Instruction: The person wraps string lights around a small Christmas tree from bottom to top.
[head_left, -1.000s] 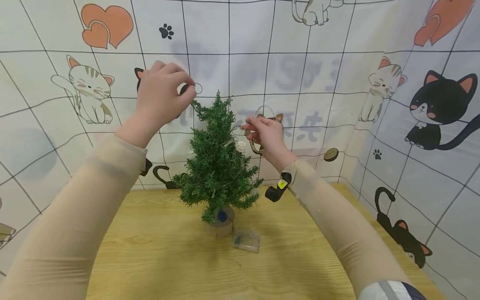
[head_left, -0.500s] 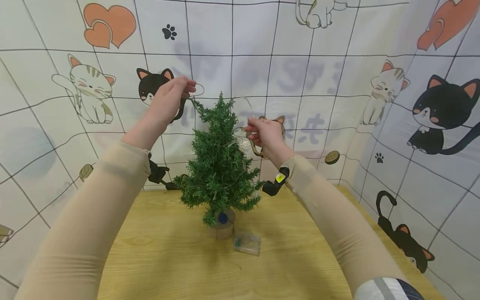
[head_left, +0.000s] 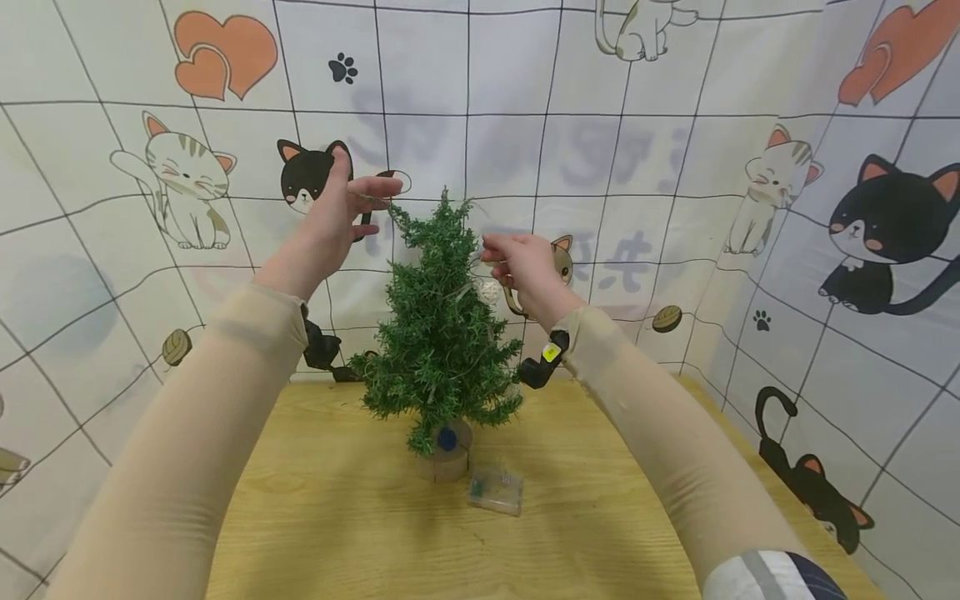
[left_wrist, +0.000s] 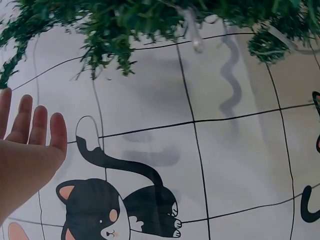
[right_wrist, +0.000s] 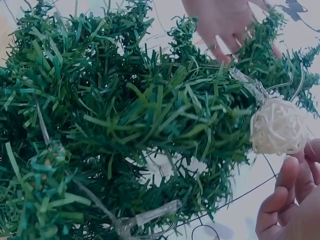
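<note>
A small artificial Christmas tree [head_left: 442, 333] stands on the table, wound with a thin clear light string. My left hand [head_left: 330, 221] is at its upper left branch, fingers spread and fairly straight; in the left wrist view these fingers [left_wrist: 40, 125] are just below the greenery. At the tree's upper right, my right hand [head_left: 528, 267] pinches the thin wire of the light string with thumb and forefinger. A white woven ball light [right_wrist: 278, 126] hangs by the right fingertips in the right wrist view. The wire itself is barely visible.
The tree's round wooden base [head_left: 446, 462] bears a blue dot. In front of it lies a clear plastic case [head_left: 497, 492] on the wooden table [head_left: 360, 533]. A cat-print cloth [head_left: 585, 142] hangs close behind and to the sides.
My left hand's fingers have spread from a pinch and moved down and right to the branch. The right hand stays near the same place; the wire loop above it has dropped from sight.
</note>
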